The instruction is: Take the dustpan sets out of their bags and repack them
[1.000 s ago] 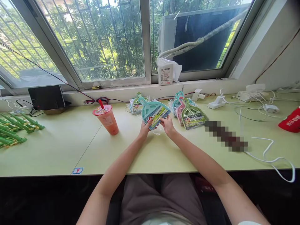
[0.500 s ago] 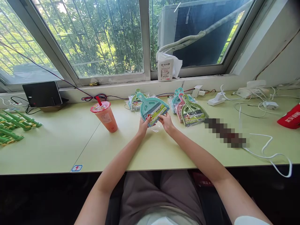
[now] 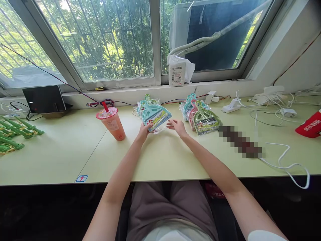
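Observation:
My left hand [image 3: 144, 130] grips the near edge of a teal mini dustpan-and-brush set in a clear bag [image 3: 154, 114], holding it low over the left pile of similar sets [image 3: 145, 103] on the pale green table [image 3: 62, 150]. My right hand [image 3: 177, 126] is off the set, fingers stretched out and apart, hovering just right of it. Beyond my right hand lies a second pile of sets [image 3: 190, 108], with a green dustpan set [image 3: 205, 120] on top.
A sealed pink drink cup with a red straw [image 3: 111, 123] stands left of my left hand. Green plastic items [image 3: 12, 134] lie at far left, a black device [image 3: 43, 99] by the sill. White cables and chargers [image 3: 276, 110] and a red item [image 3: 311, 125] spread on the right.
My right hand has let go of the teal set and opened. My left hand has carried the set left and away, toward the left pile.

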A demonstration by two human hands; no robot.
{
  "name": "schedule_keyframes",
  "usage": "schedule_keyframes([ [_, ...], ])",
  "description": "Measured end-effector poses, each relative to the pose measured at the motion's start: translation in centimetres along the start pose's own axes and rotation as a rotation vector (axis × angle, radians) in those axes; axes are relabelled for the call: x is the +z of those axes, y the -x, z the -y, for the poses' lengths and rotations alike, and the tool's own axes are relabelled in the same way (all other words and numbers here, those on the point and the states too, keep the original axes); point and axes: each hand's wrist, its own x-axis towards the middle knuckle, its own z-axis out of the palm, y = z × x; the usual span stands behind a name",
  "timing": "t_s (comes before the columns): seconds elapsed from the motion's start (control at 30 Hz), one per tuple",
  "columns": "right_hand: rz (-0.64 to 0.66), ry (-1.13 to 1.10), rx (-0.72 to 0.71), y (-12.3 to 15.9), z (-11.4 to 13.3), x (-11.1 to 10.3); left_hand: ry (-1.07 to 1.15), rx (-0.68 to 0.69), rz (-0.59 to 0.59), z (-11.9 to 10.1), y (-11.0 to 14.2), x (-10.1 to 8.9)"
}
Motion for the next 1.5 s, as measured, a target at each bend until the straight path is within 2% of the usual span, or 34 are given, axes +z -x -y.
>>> schedule_keyframes([
  [0.1,-0.111,0.51,-0.34,0.0,0.2,-0.8,0.014,-0.036,-0.02,-0.4,-0.5,-1.2],
  [0.2,-0.077,0.933,-0.635,0.5,0.6,-1.3,0.029,-0.051,0.018,-0.4,-0.5,-1.4],
  [0.3,0.005,1.179,-0.859,1.1,0.9,-1.3,0.039,-0.055,0.06,-0.2,-0.5,-1.0],
  [0.37,0.009,1.26,-0.935,1.3,0.9,-1.2,0.045,-0.055,0.068,-0.1,-0.4,-0.7],
  [0.63,0.043,1.341,-1.014,1.4,0.6,-0.9,0.041,-0.063,0.058,-0.2,-0.2,-0.6],
  [0.93,-0.042,1.374,-0.964,1.3,0.4,-1.2,0.038,-0.061,0.094,-0.3,0.4,0.0],
  [1.13,0.006,1.388,-1.014,1.4,0.5,-1.1,0.024,-0.061,0.103,-0.4,0.5,0.1],
  [1.33,0.027,1.39,-0.956,1.5,0.7,-1.1,0.007,-0.042,0.147,0.0,0.3,0.0],
  [1.5,0.038,1.364,-0.946,1.6,0.8,-1.1,-0.001,-0.051,0.135,0.0,0.4,0.0],
])
